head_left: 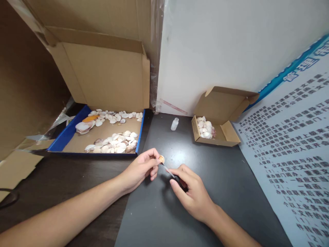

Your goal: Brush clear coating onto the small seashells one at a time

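Observation:
My left hand (145,164) pinches a small pale shell with an orange-brown middle (161,159) between thumb and fingers, over the left edge of the dark grey mat. In my right hand (191,192) is a thin brush (168,170) with a pale stem and a dark tip. The tip meets or nearly meets the lower edge of the shell; contact is too small to make out. My right fingers hide most of the brush's dark handle end. Beyond both hands, a small uncapped glass bottle (174,124) with whitish contents stands upright on the mat.
At left, an open blue-edged cardboard box (77,142) holds many white shells (120,142) and an orange piece (90,118). A smaller open box (218,140) with white shells (205,127) stands at back right. A printed sheet (288,144) borders the right side.

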A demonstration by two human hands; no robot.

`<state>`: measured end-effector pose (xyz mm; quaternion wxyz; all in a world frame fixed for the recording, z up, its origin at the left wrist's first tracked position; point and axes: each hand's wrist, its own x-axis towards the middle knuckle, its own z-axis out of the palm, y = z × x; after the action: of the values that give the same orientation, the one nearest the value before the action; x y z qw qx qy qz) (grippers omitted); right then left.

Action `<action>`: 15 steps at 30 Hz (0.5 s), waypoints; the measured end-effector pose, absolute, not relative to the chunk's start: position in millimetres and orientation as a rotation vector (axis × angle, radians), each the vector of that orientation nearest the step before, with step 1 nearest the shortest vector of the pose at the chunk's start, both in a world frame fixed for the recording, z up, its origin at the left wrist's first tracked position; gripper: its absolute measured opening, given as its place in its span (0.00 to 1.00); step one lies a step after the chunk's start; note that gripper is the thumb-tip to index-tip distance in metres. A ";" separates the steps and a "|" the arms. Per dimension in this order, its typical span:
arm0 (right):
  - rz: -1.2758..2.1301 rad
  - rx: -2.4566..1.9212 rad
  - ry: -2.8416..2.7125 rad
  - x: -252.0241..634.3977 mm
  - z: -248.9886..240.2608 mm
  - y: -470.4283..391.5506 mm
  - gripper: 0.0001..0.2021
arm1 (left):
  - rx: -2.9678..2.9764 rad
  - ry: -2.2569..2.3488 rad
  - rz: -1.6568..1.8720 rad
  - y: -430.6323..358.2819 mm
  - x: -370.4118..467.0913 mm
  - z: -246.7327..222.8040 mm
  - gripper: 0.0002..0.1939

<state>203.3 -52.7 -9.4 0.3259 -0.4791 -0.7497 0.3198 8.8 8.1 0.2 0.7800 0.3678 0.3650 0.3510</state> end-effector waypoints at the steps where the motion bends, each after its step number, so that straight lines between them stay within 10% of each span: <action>1: 0.824 -1.261 -1.962 203.5 -9.1 -52.7 0.11 | 0.799 0.791 0.756 8.0 8.8 0.3 0.11; 15: 0.758 -1.322 -1.982 205.2 -7.9 -52.0 0.11 | 0.873 0.780 0.761 6.6 8.6 -1.0 0.11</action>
<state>205.2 -52.0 -7.9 0.3155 -0.5017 -0.7523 0.2877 8.6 6.6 -1.0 0.7659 0.4021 0.3591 0.3504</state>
